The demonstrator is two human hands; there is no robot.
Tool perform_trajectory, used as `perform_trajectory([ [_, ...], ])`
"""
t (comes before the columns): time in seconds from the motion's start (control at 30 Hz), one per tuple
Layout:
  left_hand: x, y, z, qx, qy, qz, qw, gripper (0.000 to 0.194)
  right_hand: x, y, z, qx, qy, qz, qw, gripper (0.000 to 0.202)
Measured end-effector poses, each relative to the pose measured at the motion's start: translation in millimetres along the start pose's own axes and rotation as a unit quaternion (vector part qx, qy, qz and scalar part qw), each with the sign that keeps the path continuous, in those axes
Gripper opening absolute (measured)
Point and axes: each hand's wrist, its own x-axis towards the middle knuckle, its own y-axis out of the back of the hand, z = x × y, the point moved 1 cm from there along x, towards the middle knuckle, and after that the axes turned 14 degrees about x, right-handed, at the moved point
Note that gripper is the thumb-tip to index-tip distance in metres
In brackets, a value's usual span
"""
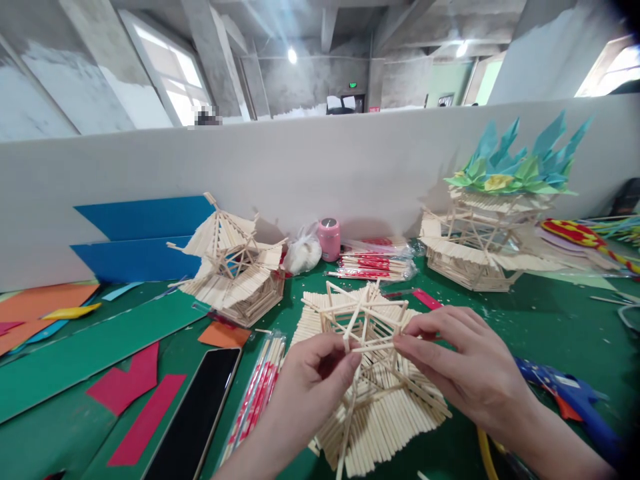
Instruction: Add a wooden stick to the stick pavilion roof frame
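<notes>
From left to right along the green worktop: a roofed stick pavilion stands beyond a dark phone and a packet of wooden sticks. Next comes the person's left hand, thumb and forefinger pinched almost closed at the near left corner of the stick frame, which sits at the centre between both hands, its open lattice rising from a flared skirt of close-laid sticks. The right hand pinches the near right corner between thumb and fingertips, its other fingers loosely curled; a short stick spans the two grips. To an onlooker standing by, the frame looks very light, dry rather than slippery, stiff along each stick but fragile at the joints. The lattice is best pinched lightly near its corners; for lifting, the broad skirt, supported from beneath, seems safer. At far right lies a blue glue gun.
</notes>
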Motion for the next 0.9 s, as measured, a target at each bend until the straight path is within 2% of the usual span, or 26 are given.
perform_trajectory([
  [0.37,1.2,-1.3,-1.8,-0.004,0.003,-0.002,1.000,0.015,-1.1,-0.5,2.6,0.000,0.019,-0.004,1.000,0.018],
  [0.57,1.1,-0.7,-1.1,0.013,0.011,0.019,1.000,0.015,-0.8,-2.2,3.9,-0.001,0.024,-0.004,1.000,0.017],
  [0.73,-1.2,-1.5,-2.5,0.031,-0.001,0.029,0.999,0.016,-6.3,-0.6,2.7,0.025,0.009,0.038,0.999,0.021],
  [0.9,-2.7,-2.9,-5.0,0.047,-0.013,0.048,0.998,0.017,-18.5,-3.1,5.0,0.081,-0.059,0.135,0.986,0.017],
])
